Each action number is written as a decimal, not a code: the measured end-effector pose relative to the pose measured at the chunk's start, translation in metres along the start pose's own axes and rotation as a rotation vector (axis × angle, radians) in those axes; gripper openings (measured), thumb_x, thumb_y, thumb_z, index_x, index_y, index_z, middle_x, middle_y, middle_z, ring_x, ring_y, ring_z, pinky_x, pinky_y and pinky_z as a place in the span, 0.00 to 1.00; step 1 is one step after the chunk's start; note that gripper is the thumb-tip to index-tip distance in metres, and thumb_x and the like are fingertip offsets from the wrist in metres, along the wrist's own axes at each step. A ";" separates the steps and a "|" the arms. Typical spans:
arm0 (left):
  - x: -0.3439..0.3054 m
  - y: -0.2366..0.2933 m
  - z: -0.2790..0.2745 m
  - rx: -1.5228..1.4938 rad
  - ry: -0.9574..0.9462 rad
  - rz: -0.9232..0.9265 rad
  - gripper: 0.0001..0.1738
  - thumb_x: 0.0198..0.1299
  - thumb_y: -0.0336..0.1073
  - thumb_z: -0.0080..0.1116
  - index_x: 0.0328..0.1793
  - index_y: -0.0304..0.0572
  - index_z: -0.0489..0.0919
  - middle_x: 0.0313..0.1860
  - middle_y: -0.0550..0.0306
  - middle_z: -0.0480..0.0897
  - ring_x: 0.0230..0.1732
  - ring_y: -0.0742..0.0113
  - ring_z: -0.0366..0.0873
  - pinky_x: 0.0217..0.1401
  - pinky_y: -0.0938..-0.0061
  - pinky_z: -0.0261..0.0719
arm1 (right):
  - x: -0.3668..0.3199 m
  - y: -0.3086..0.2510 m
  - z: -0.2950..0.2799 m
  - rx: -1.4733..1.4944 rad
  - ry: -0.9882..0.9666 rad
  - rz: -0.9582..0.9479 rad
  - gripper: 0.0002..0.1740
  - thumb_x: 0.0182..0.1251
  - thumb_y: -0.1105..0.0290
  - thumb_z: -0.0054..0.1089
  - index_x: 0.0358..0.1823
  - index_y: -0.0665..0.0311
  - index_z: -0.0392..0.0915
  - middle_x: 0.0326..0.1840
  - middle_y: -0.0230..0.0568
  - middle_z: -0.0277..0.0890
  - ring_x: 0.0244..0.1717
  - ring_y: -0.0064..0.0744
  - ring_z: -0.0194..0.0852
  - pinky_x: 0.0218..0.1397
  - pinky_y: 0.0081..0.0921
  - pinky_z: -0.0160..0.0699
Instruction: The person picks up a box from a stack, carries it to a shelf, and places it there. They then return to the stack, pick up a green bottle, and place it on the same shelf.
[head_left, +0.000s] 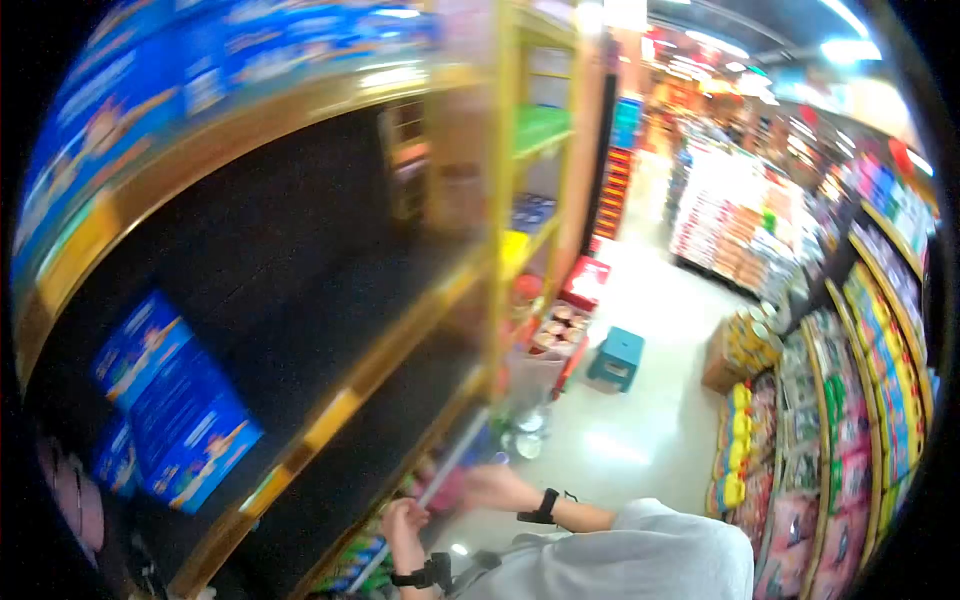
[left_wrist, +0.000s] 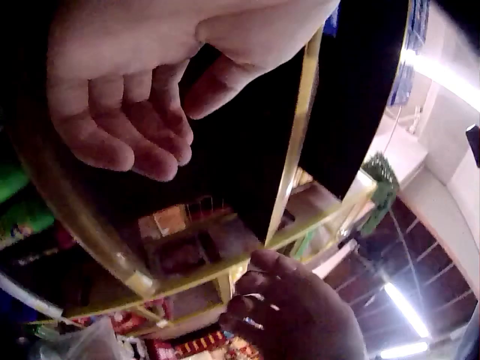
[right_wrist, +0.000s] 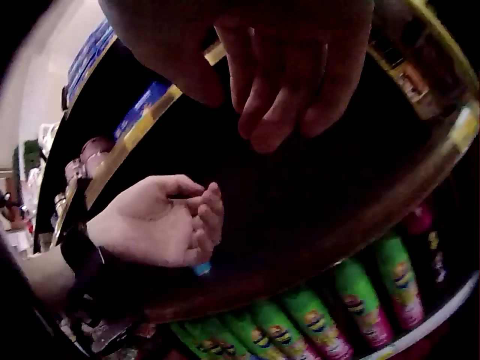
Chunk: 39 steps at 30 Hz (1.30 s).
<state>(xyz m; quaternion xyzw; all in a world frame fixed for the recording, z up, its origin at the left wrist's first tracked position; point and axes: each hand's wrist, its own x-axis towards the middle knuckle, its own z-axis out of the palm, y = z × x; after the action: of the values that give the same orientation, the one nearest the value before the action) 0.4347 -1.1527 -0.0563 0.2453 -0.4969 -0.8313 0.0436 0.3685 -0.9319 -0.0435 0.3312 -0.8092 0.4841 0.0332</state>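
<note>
My left hand (head_left: 405, 525) and right hand (head_left: 490, 490) are side by side in front of the shelf unit, low in the head view. Nothing is held in either one. The left fingers hang loosely curled in the left wrist view, with the right hand (left_wrist: 300, 315) below them. Loosely bent fingers of the right hand (right_wrist: 277, 67) show in the right wrist view against the dark shelf space. Beneath both hands stands a row of green and pink bottles (right_wrist: 319, 319). Blue printed packs (head_left: 195, 420) sit on the dark shelf to the left.
Yellow-edged shelf boards (head_left: 320, 425) run along my left, with more blue boxes (head_left: 200, 70) above. A teal stool (head_left: 617, 358) and a carton (head_left: 738, 350) stand in the aisle. Stocked shelves (head_left: 850, 400) line the right side.
</note>
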 end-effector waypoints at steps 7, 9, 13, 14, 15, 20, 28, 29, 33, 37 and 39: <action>0.010 -0.118 0.180 0.417 -0.459 -0.154 0.09 0.65 0.35 0.53 0.42 0.39 0.81 0.32 0.58 0.83 0.31 0.69 0.81 0.36 0.75 0.77 | -0.127 0.063 -0.181 0.035 0.388 0.447 0.12 0.68 0.68 0.61 0.49 0.64 0.83 0.42 0.46 0.85 0.43 0.38 0.85 0.48 0.33 0.82; 0.011 -0.141 0.220 0.555 -0.546 -0.201 0.09 0.65 0.35 0.53 0.42 0.39 0.81 0.33 0.58 0.84 0.32 0.69 0.81 0.36 0.74 0.78 | -0.160 0.069 -0.215 -0.004 0.528 0.505 0.11 0.67 0.70 0.62 0.49 0.64 0.83 0.41 0.45 0.85 0.41 0.36 0.85 0.47 0.31 0.82; 0.008 -0.157 0.298 0.649 -0.686 -0.237 0.11 0.65 0.35 0.53 0.43 0.37 0.83 0.34 0.58 0.84 0.35 0.69 0.82 0.38 0.75 0.77 | -0.222 0.090 -0.255 0.067 0.813 0.621 0.10 0.68 0.70 0.63 0.46 0.67 0.84 0.37 0.42 0.85 0.39 0.31 0.85 0.45 0.27 0.82; 0.020 -0.169 0.310 0.669 -0.734 -0.223 0.11 0.65 0.36 0.54 0.43 0.37 0.83 0.34 0.58 0.84 0.35 0.69 0.82 0.38 0.75 0.77 | -0.234 0.099 -0.261 0.140 0.896 0.650 0.09 0.68 0.71 0.63 0.45 0.67 0.84 0.36 0.41 0.86 0.38 0.30 0.85 0.44 0.26 0.82; 0.030 -0.180 0.326 0.686 -0.793 -0.211 0.11 0.65 0.36 0.55 0.43 0.37 0.84 0.34 0.59 0.84 0.35 0.70 0.82 0.37 0.75 0.77 | -0.243 0.104 -0.270 0.118 0.958 0.653 0.09 0.68 0.71 0.63 0.44 0.68 0.84 0.36 0.41 0.86 0.37 0.29 0.85 0.44 0.26 0.82; 0.037 -0.203 0.437 0.762 -0.862 -0.369 0.13 0.64 0.38 0.55 0.45 0.35 0.81 0.35 0.54 0.84 0.36 0.64 0.84 0.41 0.70 0.81 | -0.290 0.114 -0.314 0.047 1.142 0.788 0.11 0.67 0.67 0.63 0.43 0.68 0.84 0.38 0.44 0.87 0.39 0.32 0.86 0.45 0.28 0.82; 0.060 -0.352 0.614 0.724 -1.065 -0.449 0.12 0.67 0.36 0.50 0.47 0.37 0.81 0.38 0.52 0.86 0.38 0.63 0.86 0.42 0.72 0.82 | -0.322 0.186 -0.427 -0.161 1.181 0.875 0.10 0.68 0.69 0.63 0.45 0.67 0.85 0.38 0.41 0.87 0.39 0.28 0.87 0.45 0.24 0.85; 0.065 -0.367 0.642 0.693 -1.125 -0.423 0.12 0.67 0.36 0.50 0.47 0.37 0.81 0.38 0.52 0.86 0.38 0.64 0.86 0.42 0.72 0.82 | -0.325 0.195 -0.449 -0.215 1.164 0.874 0.10 0.68 0.68 0.63 0.45 0.67 0.85 0.38 0.41 0.87 0.39 0.28 0.87 0.44 0.24 0.85; 0.043 -0.394 0.731 0.692 -1.225 -0.490 0.13 0.68 0.36 0.50 0.47 0.37 0.81 0.38 0.53 0.86 0.39 0.65 0.85 0.43 0.73 0.80 | -0.319 0.202 -0.535 -0.261 1.113 0.967 0.10 0.67 0.68 0.64 0.45 0.64 0.85 0.37 0.40 0.86 0.39 0.28 0.86 0.40 0.24 0.83; 0.054 -0.417 0.801 0.728 -1.270 -0.492 0.14 0.68 0.40 0.52 0.46 0.38 0.82 0.37 0.55 0.85 0.39 0.67 0.83 0.43 0.71 0.79 | -0.343 0.256 -0.586 -0.398 1.192 0.871 0.09 0.66 0.69 0.65 0.44 0.66 0.84 0.35 0.40 0.86 0.37 0.27 0.86 0.41 0.24 0.83; 0.060 -0.426 0.830 0.723 -1.260 -0.475 0.14 0.67 0.40 0.53 0.46 0.38 0.83 0.37 0.56 0.85 0.39 0.68 0.82 0.43 0.71 0.78 | -0.347 0.271 -0.612 -0.251 1.258 0.927 0.09 0.66 0.70 0.66 0.43 0.66 0.84 0.35 0.40 0.86 0.36 0.28 0.86 0.41 0.24 0.83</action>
<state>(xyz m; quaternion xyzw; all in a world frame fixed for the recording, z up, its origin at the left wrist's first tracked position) 0.0806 -0.2898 -0.1189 -0.1761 -0.6027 -0.5868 -0.5112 0.3214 -0.1797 -0.0565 -0.3818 -0.7425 0.4503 0.3166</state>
